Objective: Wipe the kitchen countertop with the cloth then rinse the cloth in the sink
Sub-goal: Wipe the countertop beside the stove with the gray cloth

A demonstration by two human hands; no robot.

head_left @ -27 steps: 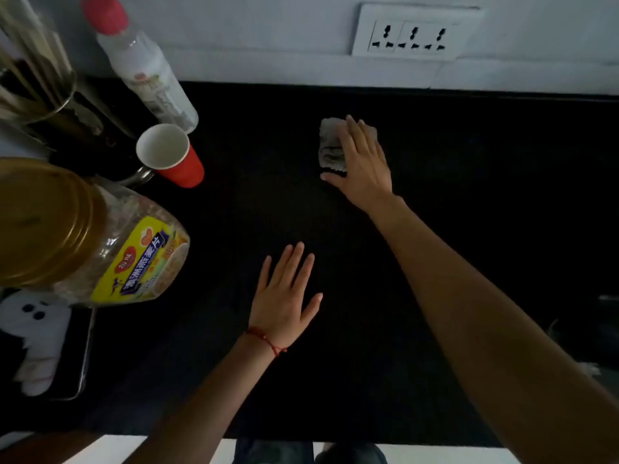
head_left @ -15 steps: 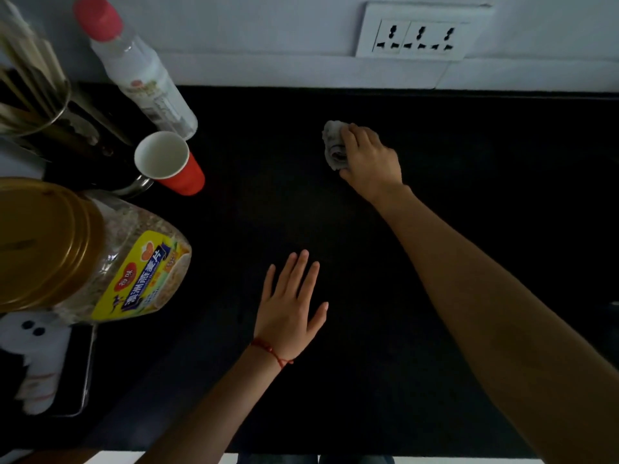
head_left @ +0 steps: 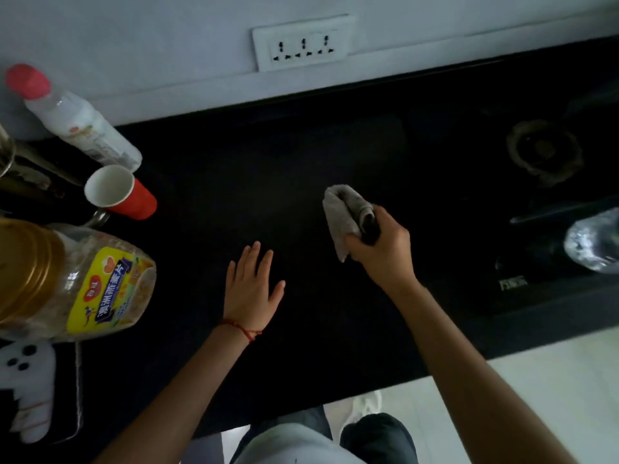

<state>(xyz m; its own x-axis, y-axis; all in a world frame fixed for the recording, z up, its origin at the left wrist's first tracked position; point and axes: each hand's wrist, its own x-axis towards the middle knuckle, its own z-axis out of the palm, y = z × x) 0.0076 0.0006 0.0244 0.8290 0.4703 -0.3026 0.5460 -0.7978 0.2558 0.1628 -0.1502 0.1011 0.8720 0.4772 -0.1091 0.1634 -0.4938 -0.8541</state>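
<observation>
The black countertop [head_left: 207, 209] fills most of my view. At its left edge stands a big jar [head_left: 80, 279] with a gold lid, full of pale flakes. Farther back, a bottle [head_left: 80, 123] with a red cap, then 1 red paper cup [head_left: 117, 192], white inside; I cannot tell its contents. My right hand [head_left: 382, 249] is fisted around the bunched grey cloth [head_left: 345, 212], mid-counter. My left hand [head_left: 251, 286] lies flat, fingers spread.
</observation>
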